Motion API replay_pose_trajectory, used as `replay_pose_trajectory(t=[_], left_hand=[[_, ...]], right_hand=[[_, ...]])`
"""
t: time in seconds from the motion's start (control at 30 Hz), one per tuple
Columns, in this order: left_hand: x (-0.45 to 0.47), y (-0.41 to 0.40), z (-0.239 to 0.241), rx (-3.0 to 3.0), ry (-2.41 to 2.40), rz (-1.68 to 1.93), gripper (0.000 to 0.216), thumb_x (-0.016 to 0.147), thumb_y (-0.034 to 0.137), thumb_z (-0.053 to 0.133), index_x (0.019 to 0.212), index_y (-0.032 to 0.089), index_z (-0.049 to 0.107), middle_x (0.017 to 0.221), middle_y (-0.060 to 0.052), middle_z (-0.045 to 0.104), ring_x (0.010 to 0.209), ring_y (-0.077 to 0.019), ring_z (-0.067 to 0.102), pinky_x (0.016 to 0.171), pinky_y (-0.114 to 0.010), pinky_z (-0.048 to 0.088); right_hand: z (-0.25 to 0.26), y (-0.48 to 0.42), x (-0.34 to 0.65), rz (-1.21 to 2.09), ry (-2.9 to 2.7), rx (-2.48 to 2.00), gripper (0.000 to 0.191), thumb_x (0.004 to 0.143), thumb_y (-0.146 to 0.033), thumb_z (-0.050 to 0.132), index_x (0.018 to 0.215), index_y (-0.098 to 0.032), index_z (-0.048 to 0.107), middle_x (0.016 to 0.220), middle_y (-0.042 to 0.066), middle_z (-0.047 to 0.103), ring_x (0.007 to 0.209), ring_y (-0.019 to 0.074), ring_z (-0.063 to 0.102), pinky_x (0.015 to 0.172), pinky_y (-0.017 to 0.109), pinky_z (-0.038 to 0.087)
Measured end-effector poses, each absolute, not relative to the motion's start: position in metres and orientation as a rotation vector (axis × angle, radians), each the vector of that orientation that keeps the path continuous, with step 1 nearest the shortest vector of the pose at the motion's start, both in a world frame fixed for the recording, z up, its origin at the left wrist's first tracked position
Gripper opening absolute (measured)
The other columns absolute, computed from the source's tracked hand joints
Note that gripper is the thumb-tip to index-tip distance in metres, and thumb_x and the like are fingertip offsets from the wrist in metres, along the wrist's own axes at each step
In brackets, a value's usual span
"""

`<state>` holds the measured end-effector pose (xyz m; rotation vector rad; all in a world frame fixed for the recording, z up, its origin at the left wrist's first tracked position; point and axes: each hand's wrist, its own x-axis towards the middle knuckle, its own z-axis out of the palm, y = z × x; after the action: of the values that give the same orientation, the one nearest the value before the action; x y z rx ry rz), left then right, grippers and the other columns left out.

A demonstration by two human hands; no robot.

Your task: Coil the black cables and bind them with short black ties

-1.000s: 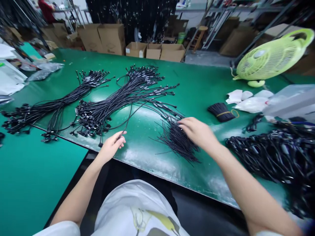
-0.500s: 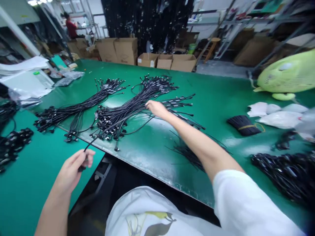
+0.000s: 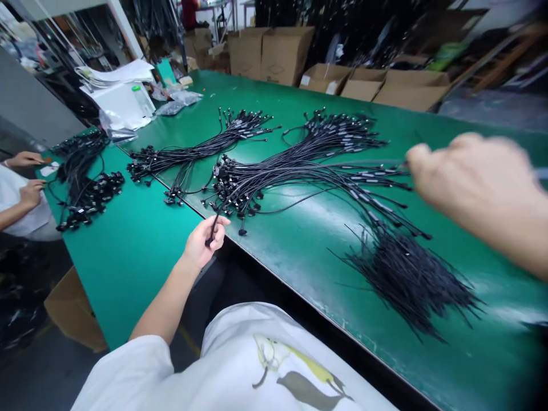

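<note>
My left hand (image 3: 201, 245) is closed on the connector end of a black cable (image 3: 214, 227), just off the near table edge. The cable seems to stretch over a large bundle of black cables (image 3: 295, 157) toward my right hand (image 3: 466, 182). That hand is raised over the right of the table, smeared by motion, its fingers closed around the cable's far end. Below it lies a loose heap of thin black ties (image 3: 415, 279). A second, smaller cable bundle (image 3: 192, 151) rests left of the large one.
On the left, a co-worker's hands (image 3: 29, 194) are beside another pile of cables (image 3: 85, 171). White papers and a white box (image 3: 122, 103) stand at the back left. Cardboard boxes (image 3: 286, 54) line the far edge of the green table (image 3: 274, 251).
My right hand has moved right, away from the middle of the large bundle, drawing along the cable. My left hand keeps its hold. The view has turned left, bringing a co-worker's hands in.
</note>
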<state>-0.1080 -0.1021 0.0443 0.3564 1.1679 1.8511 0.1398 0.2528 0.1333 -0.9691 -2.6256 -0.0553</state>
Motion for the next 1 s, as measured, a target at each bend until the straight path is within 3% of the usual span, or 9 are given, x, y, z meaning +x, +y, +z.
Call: replay_pose_trajectory(t=[0.07, 0.13, 0.27, 0.37, 0.47, 0.6, 0.7, 0.83, 1.0], left_hand=[[-0.102, -0.095, 0.048, 0.503, 1.322, 1.866, 0.028, 0.086, 0.036, 0.057, 0.084, 0.011, 0.070, 0.051, 0.002, 0.046, 0.041, -0.0063, 0.034, 0.040, -0.018, 0.029], [-0.087, -0.084, 0.053, 0.724, 1.519, 1.803, 0.024, 0.084, 0.034, 0.062, 0.088, 0.013, 0.072, 0.064, -0.003, 0.057, 0.054, -0.0106, 0.047, 0.051, -0.021, 0.039], [-0.038, -0.062, 0.053, 1.226, 1.720, 1.522, 0.012, 0.079, 0.027, 0.067, 0.085, 0.019, 0.073, 0.101, -0.010, 0.066, 0.099, -0.0241, 0.058, 0.085, -0.030, 0.045], [-0.009, -0.055, 0.044, 1.264, 1.598, 1.276, 0.010, 0.082, 0.027, 0.065, 0.087, 0.021, 0.071, 0.072, -0.005, 0.064, 0.072, -0.0194, 0.057, 0.076, -0.030, 0.045], [-0.004, -0.060, 0.041, 0.966, 1.346, 1.164, 0.018, 0.082, 0.033, 0.067, 0.089, 0.016, 0.071, 0.047, 0.004, 0.046, 0.046, -0.0118, 0.042, 0.059, -0.027, 0.042], [-0.029, -0.073, 0.055, 0.480, 1.075, 1.433, 0.023, 0.082, 0.033, 0.068, 0.087, 0.011, 0.069, 0.042, 0.010, 0.026, 0.034, -0.0048, 0.022, 0.038, -0.019, 0.032], [-0.054, -0.078, 0.071, 0.299, 0.958, 1.774, 0.025, 0.091, 0.029, 0.057, 0.109, 0.013, 0.065, 0.044, 0.012, 0.019, 0.032, -0.0041, 0.014, 0.031, -0.014, 0.024], [-0.071, -0.067, 0.072, 0.350, 0.951, 1.866, 0.030, 0.093, 0.024, 0.054, 0.119, 0.010, 0.061, 0.046, 0.011, 0.030, 0.033, -0.0025, 0.023, 0.038, -0.012, 0.032], [-0.045, -0.035, 0.044, 0.649, 1.218, 1.734, 0.034, 0.082, 0.029, 0.067, 0.110, 0.011, 0.064, 0.072, 0.000, 0.060, 0.055, -0.0068, 0.052, 0.051, -0.018, 0.044]], right_hand=[[0.103, 0.213, 0.155, -0.059, -2.868, -0.865, 0.031, 0.090, -0.043, 0.045, 0.068, -0.027, 0.060, 0.051, 0.012, 0.057, 0.062, 0.0254, 0.065, 0.056, 0.038, 0.044], [0.082, 0.164, 0.166, 0.124, -3.142, -0.661, 0.013, 0.085, -0.032, 0.055, 0.074, -0.027, 0.057, 0.051, 0.006, 0.058, 0.047, 0.0209, 0.057, 0.045, 0.032, 0.039], [0.088, 0.082, 0.162, 0.422, -3.273, -0.231, 0.015, 0.091, -0.025, 0.052, 0.078, -0.022, 0.058, 0.070, 0.005, 0.065, 0.060, 0.0156, 0.061, 0.053, 0.027, 0.037], [0.111, 0.075, 0.148, 0.404, -3.159, -0.297, 0.021, 0.093, -0.035, 0.053, 0.081, -0.019, 0.062, 0.075, 0.005, 0.065, 0.073, 0.0167, 0.060, 0.059, 0.025, 0.036], [0.119, 0.108, 0.150, 0.346, -3.027, -0.487, 0.034, 0.089, -0.050, 0.057, 0.077, -0.018, 0.064, 0.073, 0.005, 0.062, 0.086, 0.0197, 0.058, 0.067, 0.025, 0.038], [0.089, 0.159, 0.180, 0.506, -2.855, -0.586, 0.042, 0.092, -0.055, 0.047, 0.084, -0.019, 0.067, 0.077, 0.003, 0.064, 0.089, 0.0184, 0.058, 0.077, 0.029, 0.042], [0.054, 0.174, 0.206, 0.660, -2.743, -0.587, 0.038, 0.096, -0.049, 0.040, 0.101, -0.021, 0.066, 0.092, 0.004, 0.068, 0.085, 0.0171, 0.061, 0.076, 0.029, 0.044], [0.027, 0.150, 0.224, 0.433, -2.707, -0.598, 0.038, 0.099, -0.039, 0.032, 0.105, -0.019, 0.064, 0.094, 0.008, 0.069, 0.083, 0.0188, 0.063, 0.068, 0.029, 0.043], [0.048, 0.078, 0.216, 0.471, -3.069, -0.117, 0.032, 0.098, -0.032, 0.038, 0.080, -0.019, 0.062, 0.071, 0.005, 0.065, 0.061, 0.0135, 0.057, 0.057, 0.026, 0.033]])
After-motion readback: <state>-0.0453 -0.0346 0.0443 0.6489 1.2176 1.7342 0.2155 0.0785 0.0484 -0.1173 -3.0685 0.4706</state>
